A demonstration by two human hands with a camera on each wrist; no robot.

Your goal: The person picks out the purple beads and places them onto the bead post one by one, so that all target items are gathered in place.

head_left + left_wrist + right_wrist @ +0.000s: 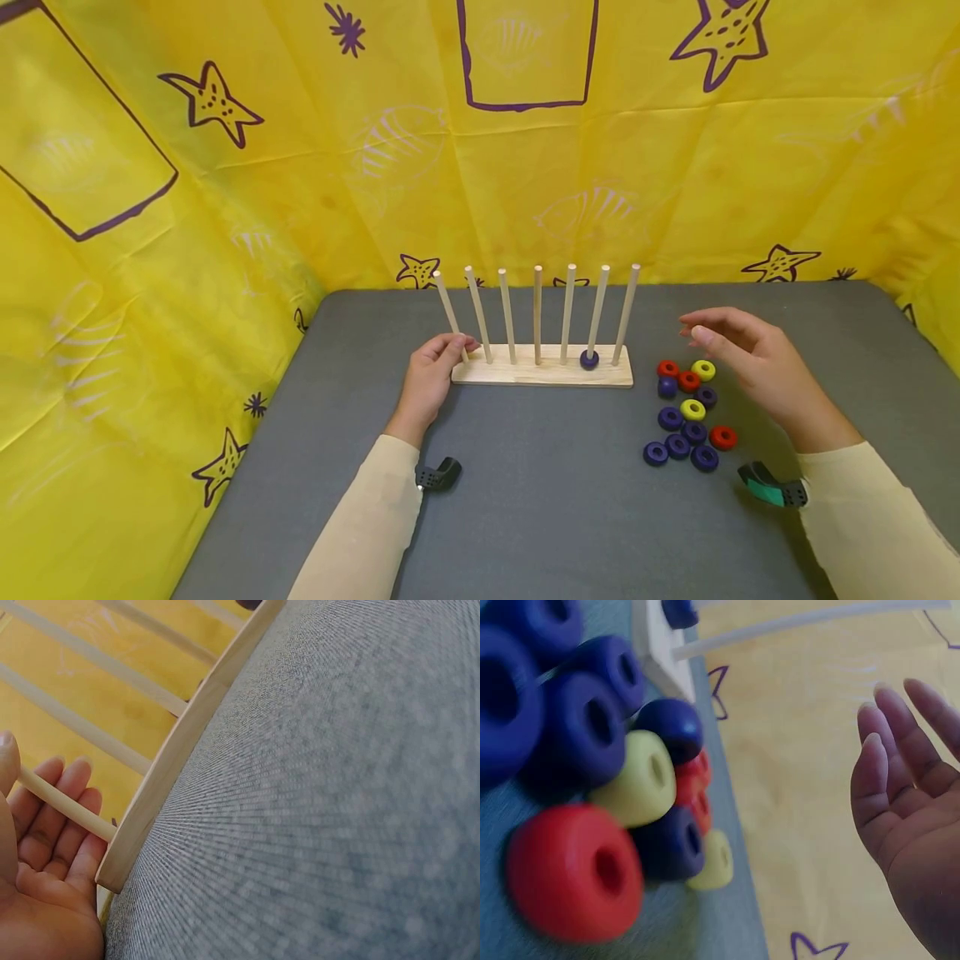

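A wooden peg rack (543, 377) with several upright pegs stands on the table. One dark blue ring (589, 360) sits at the bottom of the second peg from the right. My left hand (435, 375) grips the leftmost peg (69, 804) low down, its thumb on one side and fingers behind it. Over the far side of a loose group of rings hovers my right hand (757, 358), fingers loosely bent and holding nothing. The group has dark blue rings (678, 447), red rings (574, 874) and two yellow rings (693, 410), lying right of the rack.
A grey cloth (525, 500) covers the table. Behind and to the left hangs a yellow curtain (480, 192) with purple sea drawings, close to the table's back edge. Each wrist wears a dark strap, the left strap (438, 475) and the right strap (772, 487).
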